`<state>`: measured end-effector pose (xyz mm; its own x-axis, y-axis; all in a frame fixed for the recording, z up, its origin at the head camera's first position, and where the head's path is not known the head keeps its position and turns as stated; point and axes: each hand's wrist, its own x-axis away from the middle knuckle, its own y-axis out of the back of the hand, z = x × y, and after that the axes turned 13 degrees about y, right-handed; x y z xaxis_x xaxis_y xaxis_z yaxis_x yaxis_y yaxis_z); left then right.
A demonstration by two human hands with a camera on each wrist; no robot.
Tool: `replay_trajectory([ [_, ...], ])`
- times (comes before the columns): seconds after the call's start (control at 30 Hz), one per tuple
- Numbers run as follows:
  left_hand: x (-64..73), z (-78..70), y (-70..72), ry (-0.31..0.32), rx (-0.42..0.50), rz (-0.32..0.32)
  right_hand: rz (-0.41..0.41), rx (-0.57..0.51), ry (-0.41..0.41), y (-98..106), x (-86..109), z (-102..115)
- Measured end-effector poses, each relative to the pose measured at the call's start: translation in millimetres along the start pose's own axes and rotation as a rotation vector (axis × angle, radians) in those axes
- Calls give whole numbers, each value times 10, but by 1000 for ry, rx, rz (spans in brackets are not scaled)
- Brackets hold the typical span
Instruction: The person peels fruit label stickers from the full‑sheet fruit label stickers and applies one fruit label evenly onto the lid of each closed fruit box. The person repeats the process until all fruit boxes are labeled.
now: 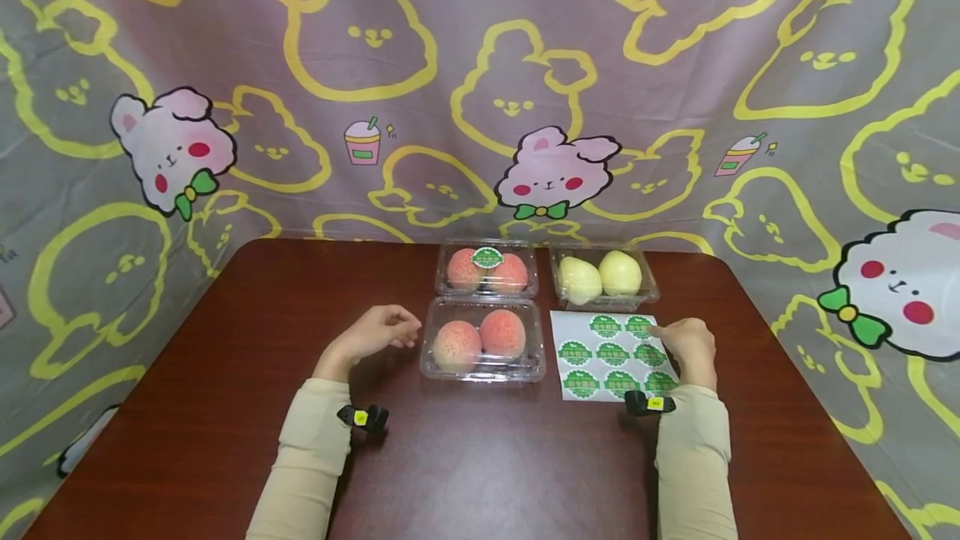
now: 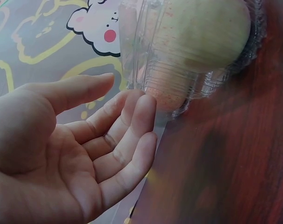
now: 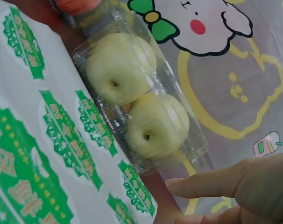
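Note:
My left hand (image 1: 375, 333) hovers beside the left end of the near clear plastic box (image 1: 483, 377), apart from it. In the left wrist view its palm faces the camera, and the loosely bent fingers (image 2: 144, 114) hold nothing. Two peaches (image 1: 502, 333) lie inside that closed box; no sticker shows on its lid. A white sheet of round green stickers (image 1: 558, 332) lies to the right, with a blank spot at its upper left. Over its upper right edge is my right hand (image 1: 688, 347). One finger (image 3: 202, 183) reaches out straight; the other fingertips are partly hidden.
Behind the near box stands another clear box (image 1: 487, 290) of peaches, a green sticker (image 1: 487, 257) on its lid. To its right is a clear box (image 1: 648, 294) with two pale yellow-green fruits (image 1: 620, 273). A patterned curtain (image 1: 465, 15) borders the brown table (image 1: 225, 340).

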<state>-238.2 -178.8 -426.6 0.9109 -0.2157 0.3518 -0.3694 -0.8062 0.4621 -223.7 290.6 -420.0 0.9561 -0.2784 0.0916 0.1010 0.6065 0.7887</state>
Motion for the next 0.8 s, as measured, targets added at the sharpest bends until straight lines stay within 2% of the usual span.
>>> replay_trajectory([
  [0.2, 9, 6, 11, -4, -3, -1, 58, 20, -32, -23, -21, -42],
  [0.4, 33, -8, 24, 3, -5, -6, 138, 39, -13, -58, -25, -55],
  [0.5, 28, -11, 23, 3, -2, -4, 171, 29, -36, -85, -20, -50],
  [0.8, -1, 4, 25, 4, 3, 0, 168, 48, -77, -136, -33, -31],
])
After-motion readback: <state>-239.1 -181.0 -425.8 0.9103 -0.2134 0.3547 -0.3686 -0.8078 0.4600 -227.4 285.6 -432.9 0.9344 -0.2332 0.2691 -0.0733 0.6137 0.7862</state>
